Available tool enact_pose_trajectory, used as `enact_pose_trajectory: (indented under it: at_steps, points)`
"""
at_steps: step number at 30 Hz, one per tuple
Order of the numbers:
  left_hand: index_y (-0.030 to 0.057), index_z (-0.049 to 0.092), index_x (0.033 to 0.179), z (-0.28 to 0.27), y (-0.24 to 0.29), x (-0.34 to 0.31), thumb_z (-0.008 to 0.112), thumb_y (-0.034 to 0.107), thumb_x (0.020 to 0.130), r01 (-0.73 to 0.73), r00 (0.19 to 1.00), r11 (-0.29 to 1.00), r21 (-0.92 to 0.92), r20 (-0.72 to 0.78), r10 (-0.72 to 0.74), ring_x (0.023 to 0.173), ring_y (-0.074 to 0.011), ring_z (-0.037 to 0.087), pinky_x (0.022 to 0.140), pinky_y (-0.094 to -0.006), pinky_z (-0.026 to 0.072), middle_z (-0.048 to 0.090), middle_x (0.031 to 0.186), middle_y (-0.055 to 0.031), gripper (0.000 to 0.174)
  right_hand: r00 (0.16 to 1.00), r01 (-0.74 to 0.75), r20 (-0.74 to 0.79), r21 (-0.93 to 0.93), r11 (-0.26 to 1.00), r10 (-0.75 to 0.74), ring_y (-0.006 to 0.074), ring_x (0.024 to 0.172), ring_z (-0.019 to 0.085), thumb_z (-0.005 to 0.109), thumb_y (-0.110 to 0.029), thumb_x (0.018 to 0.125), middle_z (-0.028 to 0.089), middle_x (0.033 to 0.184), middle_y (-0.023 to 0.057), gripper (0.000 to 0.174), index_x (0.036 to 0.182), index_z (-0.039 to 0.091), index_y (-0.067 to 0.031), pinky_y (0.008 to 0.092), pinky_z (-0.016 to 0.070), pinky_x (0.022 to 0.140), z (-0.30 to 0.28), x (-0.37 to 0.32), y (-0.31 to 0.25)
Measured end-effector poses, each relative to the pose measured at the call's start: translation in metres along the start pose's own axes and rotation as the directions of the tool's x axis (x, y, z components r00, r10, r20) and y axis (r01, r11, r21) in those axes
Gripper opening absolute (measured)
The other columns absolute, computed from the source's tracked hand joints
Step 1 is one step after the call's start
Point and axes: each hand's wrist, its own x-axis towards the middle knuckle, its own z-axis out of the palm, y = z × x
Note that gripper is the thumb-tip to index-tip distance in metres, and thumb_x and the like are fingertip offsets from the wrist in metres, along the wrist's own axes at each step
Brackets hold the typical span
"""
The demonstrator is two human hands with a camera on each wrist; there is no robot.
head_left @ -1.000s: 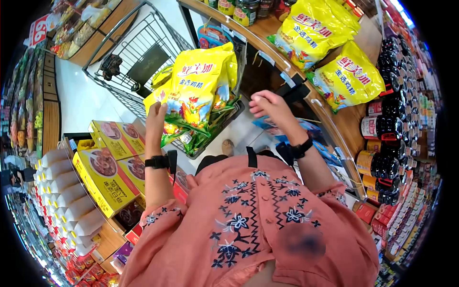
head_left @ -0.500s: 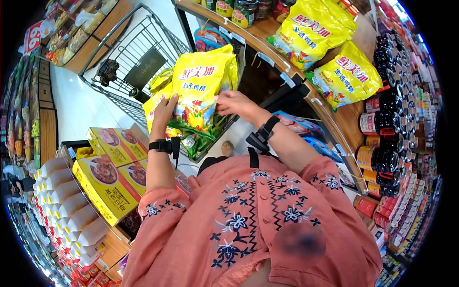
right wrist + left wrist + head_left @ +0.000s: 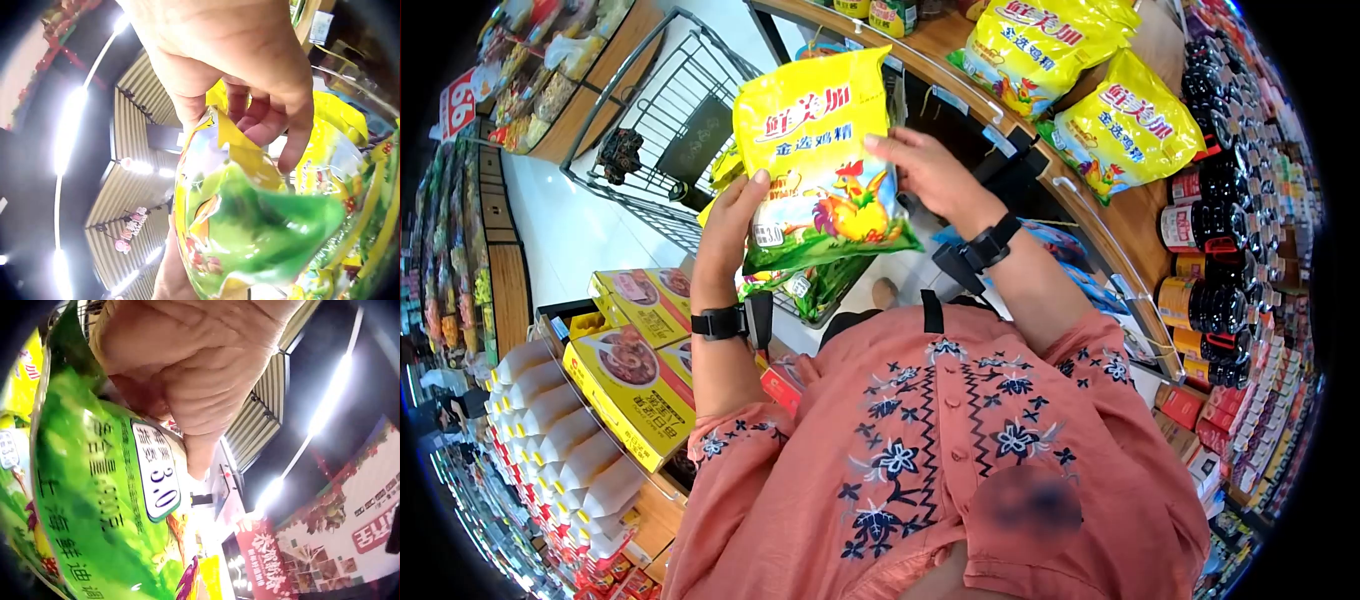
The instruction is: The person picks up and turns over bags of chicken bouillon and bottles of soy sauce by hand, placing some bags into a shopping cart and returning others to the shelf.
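Note:
A big yellow bag of chicken seasoning (image 3: 820, 150), with a rooster picture and a green bottom, is held up above the shopping cart (image 3: 675, 150). My left hand (image 3: 728, 225) grips its left edge, thumb on the front face. On the opposite edge my right hand (image 3: 930, 175) pinches it, thumb in front and fingers curled behind, as the right wrist view shows. The left wrist view shows the bag's green lower part (image 3: 100, 494) right beside the left palm. More bags of the same kind (image 3: 331, 144) lie behind and below the held one, partly hidden by it.
Two matching yellow bags (image 3: 1120, 125) lie on the wooden shelf (image 3: 1090, 220) at right, with rows of dark bottles (image 3: 1215, 240) beyond them. Yellow food boxes (image 3: 625, 385) are stacked at left, next to wrapped white packages (image 3: 565, 440). A dark bundle (image 3: 620, 155) hangs at the cart's side.
My right hand has come in from the right and taken hold of the bag's right edge. Both hands have lifted the bag up from the others and nearer to the camera.

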Motion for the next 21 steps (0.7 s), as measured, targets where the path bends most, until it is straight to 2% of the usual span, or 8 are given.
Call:
enact_pose_trajectory:
  at_steps: [1, 4, 5, 8, 12, 13, 17, 21]
  points:
    - [-0.0046, 0.051, 0.139, 0.009, 0.006, -0.005, 0.057, 0.039, 0.103, -0.055, 0.996, 0.995, -0.085, 0.066, 0.061, 0.110, -0.0178, 0.067, 0.094, -0.0300, 0.0531, 0.065, 0.128, -0.0130, 0.057, 1.000, 0.011, -0.007, 0.020, 1.000, -0.011, 0.0096, 0.084, 0.065, 0.077, -0.040, 0.089, 0.068, 0.102, 0.0022, 0.047, 0.117, 0.064, -0.0051, 0.0243, 0.0497, 0.066, -0.003, 0.001, -0.008]
    - [-0.0013, 0.045, 0.145, 0.032, 0.015, -0.013, 0.050, 0.042, 0.106, -0.148, 0.969, 0.945, -0.291, 0.149, 0.198, 0.118, -0.0199, 0.064, 0.099, -0.0324, 0.0513, 0.061, 0.136, -0.0128, 0.059, 0.994, 0.102, 0.016, 0.103, 0.989, -0.104, 0.0100, 0.091, 0.067, 0.075, -0.035, 0.092, 0.068, 0.107, 0.0036, 0.042, 0.118, 0.062, -0.0040, 0.0252, 0.0558, 0.079, -0.005, -0.015, -0.034]
    - [0.0003, 0.043, 0.147, 0.031, 0.011, -0.009, 0.045, 0.044, 0.107, -0.120, 0.969, 0.946, -0.302, 0.172, 0.178, 0.119, -0.0205, 0.063, 0.100, -0.0335, 0.0516, 0.060, 0.138, -0.0129, 0.059, 0.995, 0.097, 0.018, 0.129, 0.987, -0.100, 0.0118, 0.095, 0.068, 0.073, -0.029, 0.094, 0.068, 0.110, 0.0057, 0.038, 0.119, 0.060, -0.0023, 0.0274, 0.0565, 0.084, -0.009, -0.020, -0.039]
    - [-0.0011, 0.041, 0.147, 0.055, 0.024, -0.018, 0.052, 0.041, 0.104, -0.117, 0.965, 0.930, -0.349, 0.181, 0.189, 0.124, -0.0204, 0.059, 0.105, -0.0332, 0.0459, 0.057, 0.140, -0.0141, 0.061, 0.991, 0.133, 0.002, 0.239, 0.962, -0.137, 0.0138, 0.099, 0.068, 0.072, -0.025, 0.096, 0.068, 0.113, 0.0079, 0.038, 0.121, 0.059, -0.0002, 0.0299, 0.0565, 0.089, -0.012, -0.037, -0.049]
    - [-0.0001, 0.047, 0.141, 0.082, 0.034, -0.022, 0.057, 0.034, 0.102, -0.148, 0.975, 0.936, -0.318, 0.112, 0.192, 0.114, -0.0171, 0.064, 0.095, -0.0292, 0.0514, 0.062, 0.131, -0.0124, 0.053, 0.985, 0.168, -0.012, 0.308, 0.936, -0.173, 0.0163, 0.107, 0.068, 0.070, -0.022, 0.098, 0.067, 0.121, 0.0108, 0.041, 0.127, 0.055, 0.0020, 0.0327, 0.0558, 0.095, -0.027, -0.047, -0.044]
    - [-0.0010, 0.050, 0.136, 0.085, 0.032, -0.019, 0.060, 0.031, 0.101, -0.144, 0.981, 0.939, -0.311, 0.082, 0.177, 0.104, -0.0144, 0.066, 0.089, -0.0262, 0.0533, 0.064, 0.125, -0.0119, 0.049, 0.984, 0.174, -0.022, 0.309, 0.935, -0.176, 0.0171, 0.108, 0.067, 0.068, -0.023, 0.099, 0.066, 0.123, 0.0111, 0.040, 0.128, 0.055, 0.0018, 0.0334, 0.0558, 0.096, -0.028, -0.051, -0.044]
    - [-0.0035, 0.051, 0.132, 0.088, 0.026, -0.009, 0.064, 0.029, 0.099, -0.136, 0.988, 0.959, -0.250, 0.043, 0.151, 0.095, -0.0125, 0.068, 0.083, -0.0245, 0.0542, 0.067, 0.117, -0.0107, 0.048, 0.987, 0.150, 0.007, 0.296, 0.943, -0.159, 0.0173, 0.113, 0.065, 0.066, -0.025, 0.100, 0.066, 0.124, 0.0099, 0.040, 0.128, 0.056, 0.0005, 0.0346, 0.0525, 0.101, -0.045, -0.052, -0.033]
    - [-0.0033, 0.052, 0.132, 0.094, 0.027, -0.007, 0.065, 0.027, 0.099, -0.142, 0.988, 0.963, -0.230, 0.023, 0.152, 0.096, -0.0124, 0.067, 0.083, -0.0248, 0.0539, 0.067, 0.117, -0.0101, 0.047, 0.993, 0.109, 0.017, 0.247, 0.963, -0.116, 0.0174, 0.116, 0.063, 0.066, -0.026, 0.099, 0.065, 0.126, 0.0093, 0.041, 0.129, 0.055, -0.0006, 0.0354, 0.0482, 0.105, -0.056, -0.053, -0.025]
